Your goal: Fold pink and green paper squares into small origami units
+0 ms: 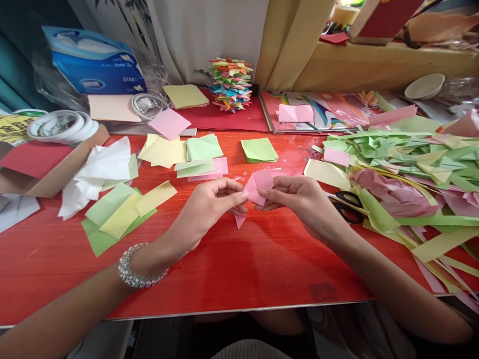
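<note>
Pinching a folded pink paper over the middle of the red table, left hand and right hand each had an edge between thumb and fingers. Black-handled scissors sat just right of them, a green square stack lay farther off, and a colorful paper tower stood at the far side.

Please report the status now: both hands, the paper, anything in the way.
Left hand and right hand both gripping pink paper. Paper partly folded, held above red table. Black-handled scissors beside right forearm.
</note>
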Action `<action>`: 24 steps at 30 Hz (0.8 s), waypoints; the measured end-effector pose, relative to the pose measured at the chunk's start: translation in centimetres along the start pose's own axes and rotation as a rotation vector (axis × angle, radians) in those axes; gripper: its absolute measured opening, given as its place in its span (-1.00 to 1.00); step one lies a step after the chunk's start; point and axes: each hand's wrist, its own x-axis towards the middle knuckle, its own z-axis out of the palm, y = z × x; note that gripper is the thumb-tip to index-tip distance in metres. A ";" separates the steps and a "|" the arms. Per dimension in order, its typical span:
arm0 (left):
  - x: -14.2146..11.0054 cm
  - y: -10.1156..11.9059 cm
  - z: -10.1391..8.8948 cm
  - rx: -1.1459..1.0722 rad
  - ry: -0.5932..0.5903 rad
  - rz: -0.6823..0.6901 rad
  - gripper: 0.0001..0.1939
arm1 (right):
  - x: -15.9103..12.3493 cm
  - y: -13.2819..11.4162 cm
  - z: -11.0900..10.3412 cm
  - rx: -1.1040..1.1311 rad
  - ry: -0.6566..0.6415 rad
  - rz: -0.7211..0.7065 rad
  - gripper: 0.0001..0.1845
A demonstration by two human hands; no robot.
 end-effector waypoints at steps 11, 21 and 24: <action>0.0 0.3 0.2 0.036 -0.110 -0.033 -0.91 | 0.0 0.0 -0.1 -0.077 -0.026 -0.062 -0.79; 0.2 0.0 -0.1 0.043 -0.097 0.051 -0.85 | 0.1 0.0 -0.2 -0.072 -0.027 -0.016 -0.77; 0.2 -0.1 -0.2 0.027 -0.096 0.059 -0.85 | 0.1 0.0 -0.2 -0.063 -0.040 -0.007 -0.77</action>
